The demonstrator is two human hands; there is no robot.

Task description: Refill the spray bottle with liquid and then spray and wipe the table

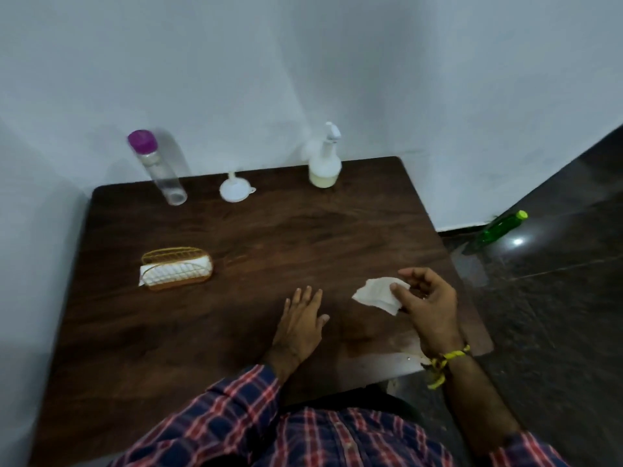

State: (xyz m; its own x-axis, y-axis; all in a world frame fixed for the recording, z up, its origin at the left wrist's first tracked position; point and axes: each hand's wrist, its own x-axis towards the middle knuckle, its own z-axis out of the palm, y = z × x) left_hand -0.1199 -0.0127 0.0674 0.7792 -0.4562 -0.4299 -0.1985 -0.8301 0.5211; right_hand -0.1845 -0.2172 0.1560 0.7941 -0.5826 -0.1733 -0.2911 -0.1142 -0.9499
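A white spray bottle (pixel 324 163) with pale liquid in its base stands at the far edge of the dark wooden table (pixel 236 251). A white funnel (pixel 234 190) lies upside down to its left. Farther left stands a clear bottle with a purple cap (pixel 158 166). My right hand (pixel 428 305) holds a white tissue (pixel 377 294) between thumb and fingers just above the table at the right. My left hand (pixel 300 325) rests flat on the table, fingers straight, a little left of the tissue.
A gold wire holder with white tissues (pixel 177 269) sits at the table's left. A green bottle (pixel 499 227) stands on the dark floor to the right. White walls close the table's far and left sides.
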